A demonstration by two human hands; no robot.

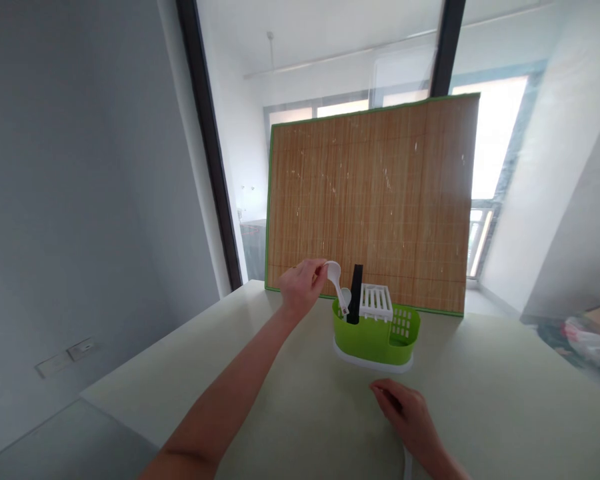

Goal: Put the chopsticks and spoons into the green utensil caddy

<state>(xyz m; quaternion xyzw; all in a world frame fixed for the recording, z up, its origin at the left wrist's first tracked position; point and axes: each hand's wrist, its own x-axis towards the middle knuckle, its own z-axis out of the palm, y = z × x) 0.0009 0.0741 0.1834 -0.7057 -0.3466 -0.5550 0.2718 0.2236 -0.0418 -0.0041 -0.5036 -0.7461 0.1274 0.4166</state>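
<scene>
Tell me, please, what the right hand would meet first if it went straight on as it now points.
Most likely the front of the white base under the green basket; the height of the right hand is unclear, so it could meet the basket's wall instead.

No text, label, brand, number or sign can be read here
</scene>
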